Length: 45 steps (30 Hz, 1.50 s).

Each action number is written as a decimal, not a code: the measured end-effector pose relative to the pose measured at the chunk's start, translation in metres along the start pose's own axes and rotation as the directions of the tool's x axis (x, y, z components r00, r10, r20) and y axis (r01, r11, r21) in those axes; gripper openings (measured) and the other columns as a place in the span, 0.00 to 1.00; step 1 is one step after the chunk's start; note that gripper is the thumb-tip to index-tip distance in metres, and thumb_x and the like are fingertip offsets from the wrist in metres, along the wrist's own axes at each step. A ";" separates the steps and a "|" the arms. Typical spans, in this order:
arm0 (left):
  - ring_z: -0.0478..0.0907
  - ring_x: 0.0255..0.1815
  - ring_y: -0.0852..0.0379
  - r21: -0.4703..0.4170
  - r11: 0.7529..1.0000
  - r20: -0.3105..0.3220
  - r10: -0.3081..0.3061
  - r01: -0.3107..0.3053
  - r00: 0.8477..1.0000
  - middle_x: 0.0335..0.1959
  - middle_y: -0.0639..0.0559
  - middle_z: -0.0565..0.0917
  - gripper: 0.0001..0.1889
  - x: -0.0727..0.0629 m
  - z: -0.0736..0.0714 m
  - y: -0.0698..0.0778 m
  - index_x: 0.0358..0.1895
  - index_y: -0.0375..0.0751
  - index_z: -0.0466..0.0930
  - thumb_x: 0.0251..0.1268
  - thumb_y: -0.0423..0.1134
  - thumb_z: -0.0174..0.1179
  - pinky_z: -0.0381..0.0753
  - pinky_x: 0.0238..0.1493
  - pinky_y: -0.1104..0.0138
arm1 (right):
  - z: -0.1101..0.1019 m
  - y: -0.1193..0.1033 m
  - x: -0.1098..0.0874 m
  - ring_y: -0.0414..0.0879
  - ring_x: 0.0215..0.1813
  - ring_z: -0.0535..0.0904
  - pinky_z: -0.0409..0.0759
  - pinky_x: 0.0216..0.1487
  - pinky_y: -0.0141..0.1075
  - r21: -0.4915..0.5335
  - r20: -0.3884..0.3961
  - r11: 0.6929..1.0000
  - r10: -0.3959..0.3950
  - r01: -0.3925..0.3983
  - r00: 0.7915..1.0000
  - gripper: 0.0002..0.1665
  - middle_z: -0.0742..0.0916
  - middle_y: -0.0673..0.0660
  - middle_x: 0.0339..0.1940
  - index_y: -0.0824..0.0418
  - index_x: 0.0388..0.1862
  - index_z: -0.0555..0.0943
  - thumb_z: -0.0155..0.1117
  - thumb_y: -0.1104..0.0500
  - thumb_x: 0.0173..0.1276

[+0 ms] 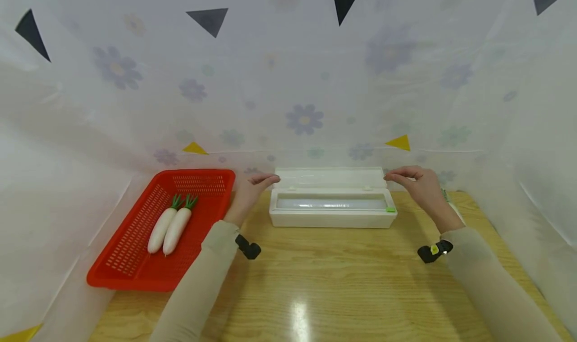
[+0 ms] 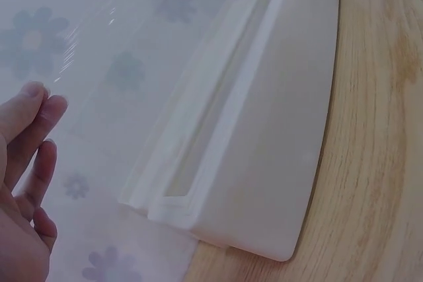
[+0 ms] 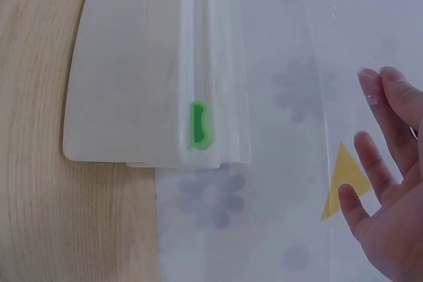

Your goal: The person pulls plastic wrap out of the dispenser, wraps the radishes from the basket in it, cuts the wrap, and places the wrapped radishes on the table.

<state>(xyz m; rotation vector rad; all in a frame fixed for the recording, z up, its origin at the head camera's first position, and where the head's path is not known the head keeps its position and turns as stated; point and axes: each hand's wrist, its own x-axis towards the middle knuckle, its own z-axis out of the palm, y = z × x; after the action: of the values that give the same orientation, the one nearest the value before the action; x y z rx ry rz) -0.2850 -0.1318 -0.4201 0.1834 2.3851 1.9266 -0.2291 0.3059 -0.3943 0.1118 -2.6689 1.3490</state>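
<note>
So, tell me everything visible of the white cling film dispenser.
The white cling film dispenser is a long, low, plastic-looking box. Its lid stands open at the back, a pale roll lies inside, and a green slider sits at the front rim's right end. It rests upright on the wooden table.

Desk: a light brown wooden desk (image 1: 351, 277) with wavy lines and a shiny spot.
Left side: a red plastic basket (image 1: 128, 283) with lots of little holes.
Back, in the middle: a long white plastic box (image 1: 333, 220), lid (image 1: 329, 175) up, near the basket.
Far right corner: a white and green thing (image 1: 455, 211), mostly hidden.
</note>
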 end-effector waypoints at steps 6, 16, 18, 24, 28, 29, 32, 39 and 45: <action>0.78 0.65 0.53 0.016 0.999 0.011 0.041 -0.041 0.999 0.55 0.55 0.89 0.21 0.000 -0.007 0.011 0.54 0.50 0.91 0.66 0.58 0.70 0.66 0.75 0.49 | -0.007 -0.013 0.003 0.60 0.69 0.73 0.70 0.66 0.64 -0.056 -0.059 0.997 -0.054 0.051 0.997 0.25 0.85 0.57 0.59 0.63 0.55 0.88 0.63 0.43 0.78; 0.79 0.64 0.56 -0.022 0.991 0.038 0.129 -0.129 0.991 0.56 0.52 0.89 0.17 -0.003 -0.015 0.032 0.53 0.50 0.91 0.70 0.54 0.68 0.68 0.74 0.51 | -0.018 -0.032 0.002 0.48 0.66 0.73 0.68 0.70 0.64 -0.011 -0.086 0.998 -0.067 0.066 0.994 0.26 0.83 0.29 0.46 0.63 0.54 0.89 0.65 0.42 0.77; 0.79 0.65 0.56 -0.028 0.990 0.038 0.138 -0.137 0.990 0.58 0.52 0.88 0.17 -0.003 -0.017 0.036 0.53 0.50 0.91 0.70 0.54 0.68 0.68 0.74 0.52 | -0.019 -0.035 0.000 0.45 0.66 0.73 0.68 0.70 0.63 -0.001 -0.095 0.998 -0.069 0.069 0.993 0.26 0.84 0.29 0.46 0.63 0.54 0.89 0.65 0.43 0.77; 0.79 0.65 0.56 -0.059 0.988 0.037 0.148 -0.145 0.988 0.55 0.52 0.89 0.18 -0.004 -0.020 0.048 0.54 0.49 0.91 0.69 0.54 0.69 0.68 0.74 0.52 | -0.023 -0.044 -0.002 0.34 0.63 0.72 0.66 0.72 0.62 0.046 -0.117 0.996 -0.065 0.071 0.991 0.26 0.85 0.29 0.46 0.65 0.54 0.89 0.66 0.43 0.76; 0.79 0.65 0.56 -0.087 0.989 0.031 0.119 -0.116 0.992 0.54 0.54 0.90 0.19 -0.007 -0.021 0.055 0.53 0.50 0.91 0.66 0.56 0.71 0.66 0.75 0.52 | -0.027 -0.049 -0.003 0.33 0.62 0.72 0.66 0.72 0.62 0.071 -0.125 0.996 -0.050 0.059 0.991 0.27 0.84 0.31 0.47 0.65 0.54 0.88 0.66 0.43 0.76; 0.79 0.65 0.56 -0.093 0.989 0.029 0.116 -0.113 0.993 0.54 0.54 0.90 0.20 -0.007 -0.021 0.057 0.53 0.50 0.91 0.66 0.56 0.71 0.66 0.75 0.52 | -0.027 -0.051 -0.003 0.33 0.62 0.72 0.66 0.72 0.62 0.070 -0.129 0.996 -0.051 0.061 0.990 0.27 0.84 0.31 0.47 0.65 0.55 0.88 0.66 0.43 0.76; 0.79 0.65 0.57 -0.099 0.989 0.031 0.118 -0.114 0.993 0.54 0.54 0.90 0.20 -0.009 -0.023 0.061 0.53 0.51 0.91 0.64 0.57 0.72 0.65 0.75 0.52 | -0.030 -0.053 -0.003 0.31 0.60 0.73 0.68 0.71 0.61 0.049 -0.146 0.997 -0.056 0.064 0.988 0.26 0.84 0.30 0.46 0.65 0.54 0.89 0.67 0.44 0.75; 0.79 0.65 0.55 -0.067 0.976 0.078 0.213 -0.208 0.974 0.53 0.53 0.90 0.18 -0.011 -0.029 0.067 0.54 0.46 0.90 0.70 0.53 0.69 0.67 0.74 0.51 | -0.038 -0.058 -0.005 0.28 0.59 0.76 0.70 0.70 0.54 0.059 -0.135 0.997 -0.048 0.057 0.990 0.24 0.87 0.28 0.44 0.63 0.55 0.89 0.68 0.45 0.75; 0.80 0.63 0.55 -0.069 0.966 0.077 0.255 -0.250 0.964 0.51 0.55 0.90 0.17 -0.013 -0.031 0.072 0.53 0.46 0.91 0.70 0.52 0.69 0.68 0.73 0.51 | -0.043 -0.063 -0.009 0.30 0.58 0.76 0.69 0.71 0.58 0.066 -0.127 0.997 -0.042 0.051 0.991 0.25 0.88 0.30 0.45 0.61 0.56 0.89 0.68 0.43 0.74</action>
<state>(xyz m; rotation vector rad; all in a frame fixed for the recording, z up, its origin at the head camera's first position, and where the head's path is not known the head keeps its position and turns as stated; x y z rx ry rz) -0.2723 -0.1492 -0.3438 0.5810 2.3438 2.0412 -0.2077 0.3034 -0.3201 0.0934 -2.5023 1.3861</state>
